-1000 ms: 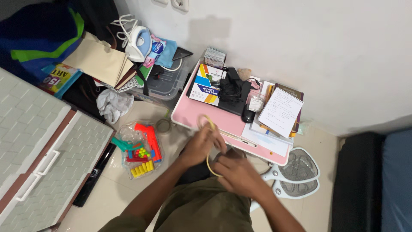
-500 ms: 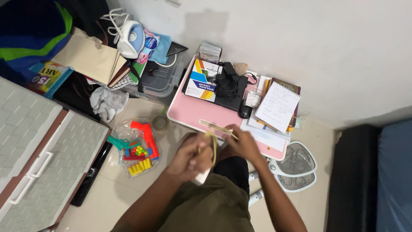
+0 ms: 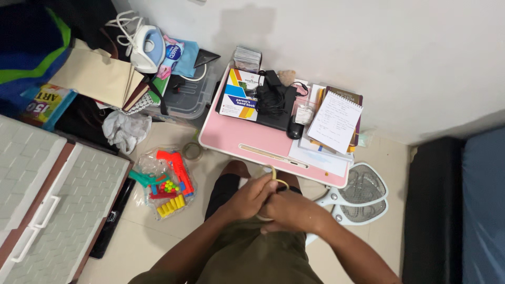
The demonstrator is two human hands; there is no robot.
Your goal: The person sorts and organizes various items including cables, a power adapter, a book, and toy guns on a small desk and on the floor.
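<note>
Both my hands meet over my lap, just in front of the pink lap table [image 3: 236, 139]. My left hand [image 3: 251, 199] and my right hand [image 3: 292, 211] are closed together on a thin tan ring-shaped band [image 3: 273, 173], whose loop sticks up above my fingers. The lower part of the band is hidden inside my hands. I sit on the tiled floor with my knees under the table's front edge.
The table holds a booklet [image 3: 238, 94], a black pouch with cables [image 3: 273, 100] and a spiral notepad [image 3: 335, 121]. A bag of toy guns and darts [image 3: 165, 181] and a tape roll [image 3: 192, 151] lie left of me. Two racket-shaped swatters [image 3: 357, 194] lie to the right, white drawers [image 3: 47, 194] at far left.
My hands have drawn back from the table's front edge toward my lap and closed tighter together. The band, held stretched out before, now shows only as a small loop above my fingers.
</note>
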